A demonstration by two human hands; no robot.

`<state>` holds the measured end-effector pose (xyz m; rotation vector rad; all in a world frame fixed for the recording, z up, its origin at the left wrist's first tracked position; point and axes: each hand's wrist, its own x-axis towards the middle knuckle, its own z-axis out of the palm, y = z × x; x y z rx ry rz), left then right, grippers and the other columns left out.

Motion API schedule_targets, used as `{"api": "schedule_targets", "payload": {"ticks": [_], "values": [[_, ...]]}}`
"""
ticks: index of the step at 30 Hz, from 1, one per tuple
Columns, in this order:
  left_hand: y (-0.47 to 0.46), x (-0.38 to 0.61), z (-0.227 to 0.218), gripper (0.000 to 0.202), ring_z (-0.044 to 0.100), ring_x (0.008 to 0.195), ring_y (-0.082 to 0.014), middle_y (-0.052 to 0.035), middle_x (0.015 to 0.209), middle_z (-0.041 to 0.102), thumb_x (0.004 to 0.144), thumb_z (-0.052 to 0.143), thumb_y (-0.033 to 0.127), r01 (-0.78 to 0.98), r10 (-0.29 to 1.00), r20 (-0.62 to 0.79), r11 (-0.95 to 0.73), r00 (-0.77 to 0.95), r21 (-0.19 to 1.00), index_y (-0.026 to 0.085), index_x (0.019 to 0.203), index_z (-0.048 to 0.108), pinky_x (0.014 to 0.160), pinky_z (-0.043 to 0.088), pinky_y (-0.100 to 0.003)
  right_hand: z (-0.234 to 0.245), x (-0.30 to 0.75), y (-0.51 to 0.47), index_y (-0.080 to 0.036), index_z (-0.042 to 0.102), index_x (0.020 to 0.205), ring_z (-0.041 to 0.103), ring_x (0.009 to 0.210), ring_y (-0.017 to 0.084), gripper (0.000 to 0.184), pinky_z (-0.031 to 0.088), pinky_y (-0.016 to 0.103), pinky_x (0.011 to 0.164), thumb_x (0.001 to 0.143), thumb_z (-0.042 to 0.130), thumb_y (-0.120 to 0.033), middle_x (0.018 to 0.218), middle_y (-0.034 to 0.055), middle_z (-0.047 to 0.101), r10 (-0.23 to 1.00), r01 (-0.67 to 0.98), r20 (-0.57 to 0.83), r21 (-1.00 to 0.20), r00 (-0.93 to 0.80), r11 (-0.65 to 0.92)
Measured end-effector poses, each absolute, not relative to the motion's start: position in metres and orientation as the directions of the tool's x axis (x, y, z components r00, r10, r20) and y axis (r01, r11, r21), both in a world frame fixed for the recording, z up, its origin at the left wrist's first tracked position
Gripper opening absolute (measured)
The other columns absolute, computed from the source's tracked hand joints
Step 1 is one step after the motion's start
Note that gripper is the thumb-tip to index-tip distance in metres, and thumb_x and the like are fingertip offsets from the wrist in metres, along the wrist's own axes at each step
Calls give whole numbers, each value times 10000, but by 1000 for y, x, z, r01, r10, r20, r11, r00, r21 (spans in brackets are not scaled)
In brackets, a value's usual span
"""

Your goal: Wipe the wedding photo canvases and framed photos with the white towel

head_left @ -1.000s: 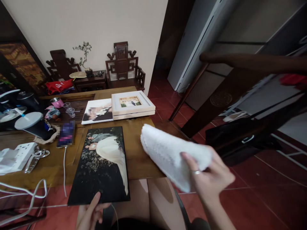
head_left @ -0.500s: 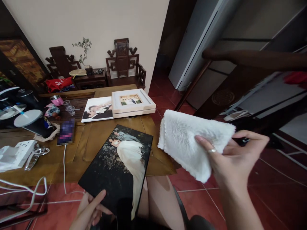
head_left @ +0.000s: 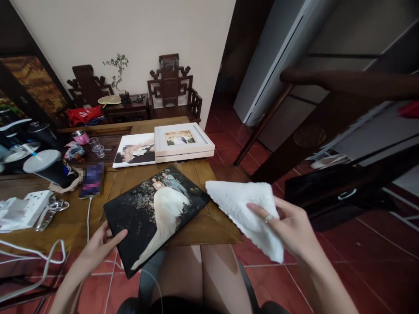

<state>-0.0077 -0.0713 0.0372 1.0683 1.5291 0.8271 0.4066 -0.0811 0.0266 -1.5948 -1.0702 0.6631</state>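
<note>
My left hand [head_left: 106,242] grips the lower left edge of a dark wedding photo panel [head_left: 137,218], thumb on its face and fingers behind. The panel tilts over the front edge of the wooden table [head_left: 209,226] and shows a couple, with a long white gown sweeping down. In my right hand [head_left: 288,222] a white fluffy cloth [head_left: 242,200] is pinched between thumb and fingers, a ring showing on one finger. The cloth hangs just right of the panel; whether its left corner touches the panel's right corner, I cannot tell.
Farther back on the table lie a white-framed photo [head_left: 185,141] and another photo panel [head_left: 134,150]. Left are a phone [head_left: 91,179] on a cable, a lidded cup [head_left: 44,163] and a white power strip [head_left: 29,209]. A wooden chair [head_left: 307,126] stands at right.
My left hand has turned the photo panel clockwise and shifted it left and up. My right hand has brought the cloth lower and to the left, and it droops more.
</note>
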Motion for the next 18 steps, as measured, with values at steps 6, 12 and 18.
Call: {"api": "schedule_targets", "payload": {"ticks": [6, 12, 18], "values": [[-34, -18, 44, 505, 576, 534, -144, 4, 644, 667, 633, 781, 421, 404, 916, -368, 280, 159, 871, 160, 1041, 638, 482, 439, -218, 44, 414, -86, -240, 681, 907, 660, 805, 308, 321, 538, 449, 689, 641, 788, -386, 901, 71, 697, 428, 674, 640, -733, 639, 90], [7, -3, 47, 540, 555, 535, -128, -10, 678, 675, 627, 770, 467, 466, 867, -413, 253, 279, 848, 145, 1040, 637, 473, 342, -196, 19, 373, -77, -267, 636, 825, 604, 1116, 220, 206, 559, 392, 860, 814, 528, -92, 1276, 14, 612, 660, 813, 702, -204, -267, 546], [31, -5, 36, 640, 542, 513, -138, 57, 552, 576, 606, 758, 509, 582, 924, -344, 189, 168, 791, 137, 1084, 555, 502, 352, -216, -11, 341, -64, -173, 661, 814, 385, 1340, 330, 395, 456, 536, 978, 654, 400, 76, 1413, 162, 474, 773, 792, 487, -234, -406, 564]]}}
